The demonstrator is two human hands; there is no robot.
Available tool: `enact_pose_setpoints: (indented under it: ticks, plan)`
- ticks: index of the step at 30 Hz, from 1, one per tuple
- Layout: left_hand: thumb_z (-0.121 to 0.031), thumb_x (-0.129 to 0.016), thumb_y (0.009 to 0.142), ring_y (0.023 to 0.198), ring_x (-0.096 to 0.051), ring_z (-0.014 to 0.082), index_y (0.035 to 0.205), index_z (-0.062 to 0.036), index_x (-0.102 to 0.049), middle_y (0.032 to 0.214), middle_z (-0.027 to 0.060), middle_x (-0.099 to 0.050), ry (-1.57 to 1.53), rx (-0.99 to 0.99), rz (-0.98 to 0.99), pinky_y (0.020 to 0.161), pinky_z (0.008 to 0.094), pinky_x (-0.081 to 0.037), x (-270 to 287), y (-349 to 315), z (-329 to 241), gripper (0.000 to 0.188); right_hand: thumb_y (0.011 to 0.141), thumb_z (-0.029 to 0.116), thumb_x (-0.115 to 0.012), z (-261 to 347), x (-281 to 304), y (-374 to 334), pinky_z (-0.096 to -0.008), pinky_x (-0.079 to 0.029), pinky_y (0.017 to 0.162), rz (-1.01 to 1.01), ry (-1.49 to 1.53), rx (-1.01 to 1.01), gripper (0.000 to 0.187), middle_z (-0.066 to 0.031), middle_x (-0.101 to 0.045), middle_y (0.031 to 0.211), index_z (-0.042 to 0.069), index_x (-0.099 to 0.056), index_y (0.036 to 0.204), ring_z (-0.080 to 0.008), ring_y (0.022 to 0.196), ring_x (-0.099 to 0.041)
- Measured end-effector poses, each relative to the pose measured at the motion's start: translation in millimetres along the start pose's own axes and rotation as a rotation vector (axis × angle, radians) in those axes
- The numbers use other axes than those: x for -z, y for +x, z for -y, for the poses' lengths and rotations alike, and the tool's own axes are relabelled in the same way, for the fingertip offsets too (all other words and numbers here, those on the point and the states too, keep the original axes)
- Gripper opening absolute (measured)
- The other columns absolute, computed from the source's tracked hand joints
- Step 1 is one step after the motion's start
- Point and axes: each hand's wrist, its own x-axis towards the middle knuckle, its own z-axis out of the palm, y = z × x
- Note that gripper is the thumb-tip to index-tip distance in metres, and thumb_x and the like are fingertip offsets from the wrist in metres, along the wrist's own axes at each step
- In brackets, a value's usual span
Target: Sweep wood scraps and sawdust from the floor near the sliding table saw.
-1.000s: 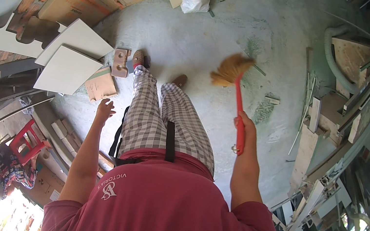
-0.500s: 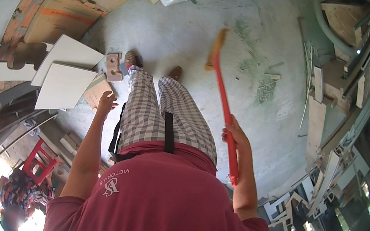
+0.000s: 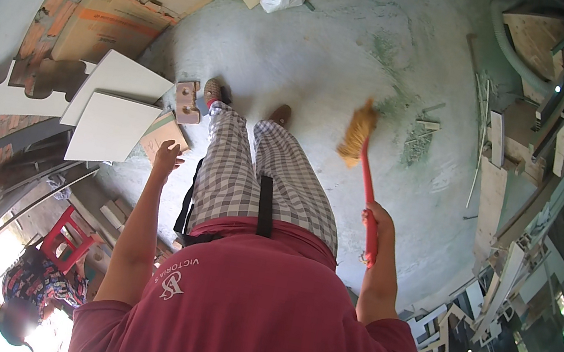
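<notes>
A: Right hand (image 3: 379,222), quick?
B: Fingers wrapped round the handle of a red broom (image 3: 366,172), near its butt end. Clamped on it, no doubt.
A: And the left hand (image 3: 168,158)?
B: Nothing in it that I can see. Fingers loosely bent, a bit apart. It shows over the edge of a cardboard piece (image 3: 159,135); can't tell if they touch.
A: Where's the broom, exactly?
B: Right of the person's legs, well apart from the left hand. Right hand's the near one, obviously, it's on it.
A: Long axis?
B: Near to far, leaning left at the far end. Bristles (image 3: 359,133) lie far and slightly left of the right hand.
A: Key relation?
B: Bristles versus that patch of scraps (image 3: 418,143) on the floor (image 3: 295,58). Patch is right of the bristles, with bare floor between; from the right hand it's far and a little right.
A: Bristles on the floor?
B: Can't tell from this angle.
A: Anything left?
B: White panels (image 3: 113,130) beside the cardboard, brown block (image 3: 188,102) just beyond it.
</notes>
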Motion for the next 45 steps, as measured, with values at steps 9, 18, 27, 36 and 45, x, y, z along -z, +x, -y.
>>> enact_pose_setpoints:
  ticks: [9,18,27,36,45]
  plan:
    - [-0.023,-0.057,0.079,0.052,-0.058,0.0173,0.113,-0.0062,-0.042,0.072,0.0101,-0.058,-0.188,-0.073,-0.032,0.042,0.0293,-0.043,-17,14,42,0.041,0.081,0.018,-0.052,38,-50,-88,-0.0221,-0.04,0.036,0.161,-0.237,0.129,0.039,-0.0011,-0.044,0.062,0.019,-0.037,0.116,-0.0082,0.044,-0.043]
    - [-0.023,-0.049,0.084,0.065,-0.059,0.0186,0.117,-0.0133,-0.039,0.089,0.0077,-0.056,-0.216,0.005,0.037,0.056,0.0296,-0.045,-17,13,31,0.035,0.086,0.021,-0.049,107,-231,-75,-0.0131,-0.036,0.041,0.786,-0.159,0.106,0.05,-0.0014,-0.047,0.069,0.022,-0.028,0.131,-0.0028,0.047,-0.04]
    - [-0.026,-0.052,0.083,0.06,-0.059,0.0166,0.118,-0.0095,-0.039,0.084,0.0096,-0.058,-0.193,0.087,-0.11,0.052,0.0285,-0.045,4,-17,46,0.041,0.083,0.019,-0.055,135,-293,19,-0.0153,-0.035,0.038,0.845,-0.091,0.013,0.024,0.0001,-0.041,0.06,0.015,-0.041,0.103,-0.0047,0.045,-0.04]
    - [-0.028,-0.054,0.082,0.065,-0.06,0.0185,0.118,-0.0113,-0.038,0.088,0.0094,-0.057,-0.2,0.083,-0.043,0.056,0.0298,-0.045,-4,-16,39,0.043,0.082,0.028,-0.057,151,-181,-17,-0.0153,-0.029,0.037,0.314,0.137,0.223,0.022,0.0037,-0.042,0.057,0.01,-0.049,0.072,-0.0035,0.048,-0.04]
    - [-0.025,-0.054,0.081,0.06,-0.061,0.0176,0.117,-0.0038,-0.041,0.082,0.0116,-0.06,-0.24,0.032,-0.139,0.049,0.0289,-0.046,-20,-7,37,0.043,0.084,0.018,-0.055,154,-167,-79,-0.0129,-0.035,0.043,0.385,0.187,0.248,0.018,-0.0001,-0.044,0.067,0.005,-0.043,0.089,-0.0019,0.05,-0.041]
